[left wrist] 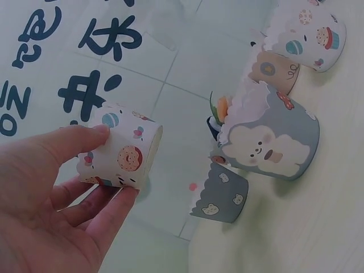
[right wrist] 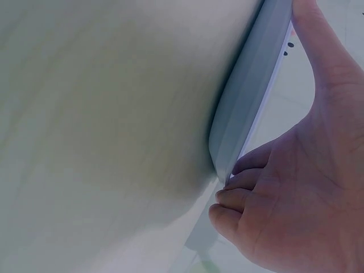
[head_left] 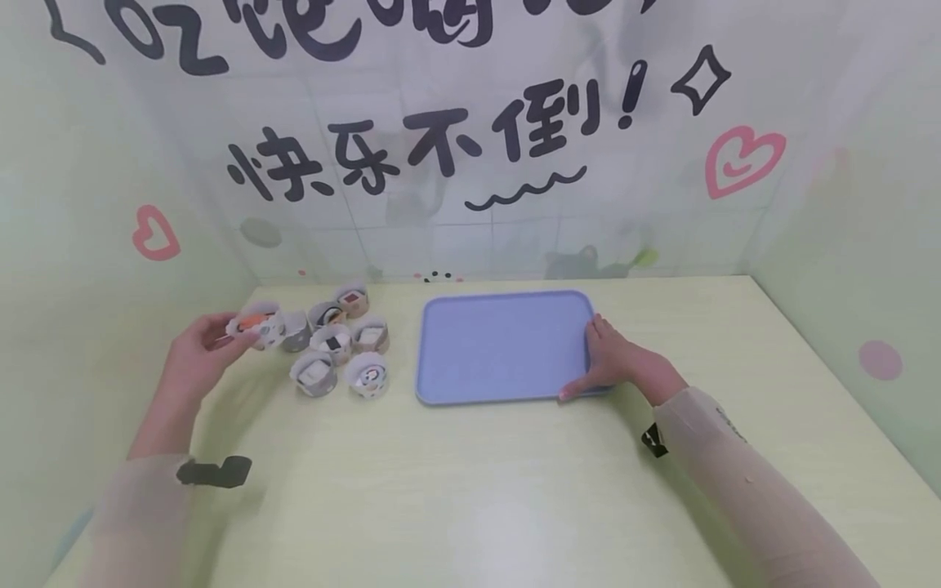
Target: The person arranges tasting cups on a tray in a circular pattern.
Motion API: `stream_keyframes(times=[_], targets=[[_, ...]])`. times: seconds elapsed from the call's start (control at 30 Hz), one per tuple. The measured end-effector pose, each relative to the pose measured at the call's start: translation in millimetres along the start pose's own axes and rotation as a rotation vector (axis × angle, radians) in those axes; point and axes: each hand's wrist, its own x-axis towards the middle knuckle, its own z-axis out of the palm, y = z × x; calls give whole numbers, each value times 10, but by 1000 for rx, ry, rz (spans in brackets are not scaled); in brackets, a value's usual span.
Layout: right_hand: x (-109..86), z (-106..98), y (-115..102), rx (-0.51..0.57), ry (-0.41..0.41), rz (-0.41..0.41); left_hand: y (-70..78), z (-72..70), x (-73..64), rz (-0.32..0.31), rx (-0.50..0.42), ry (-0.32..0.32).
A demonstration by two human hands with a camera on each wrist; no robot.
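My left hand pinches a white paper baking cup printed with donuts and cupcakes, thumb on one side and fingers on the other. An orange piece shows in its mouth in the head view. Just right of it stands a group of similar paper cups, among them a grey one and a larger one with a bear print. My right hand holds the near right corner of a blue rectangular tray, its thumb at the front edge and bent fingertips against the right rim. Nothing lies on the tray.
Small sushi-like pieces sit in the cups, such as one with a dark band in a middle cup. A light wood-patterned table lies under everything. Behind it rises a wall with large dark lettering, and walls flank both sides.
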Motion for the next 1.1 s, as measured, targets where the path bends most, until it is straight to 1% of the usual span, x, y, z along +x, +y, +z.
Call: stream_keyframes(times=[0.17,0.27,0.4,0.53,0.63,0.77,0.93,1.1], targets=[[2,15,3,9,-6,7,50,18,37,-8,-24,-9],[7,14,-5,10,-12,13,84,30,51,10,-15,-5],[8,8,-13,5,-12,17,134,56,81,54,-1,9],[5,2,-14,6,-9,15,195,111,112,93,-11,22],[0,-2,-17,5,-7,10,251,157,122,109,-30,23],[-4,-2,-28,2,-4,10,349,211,112,115,-67,-1],[-6,7,-33,1,-4,15,515,285,119,128,-110,-43],[-8,11,-37,11,-8,18,680,405,149,146,-158,-68]])
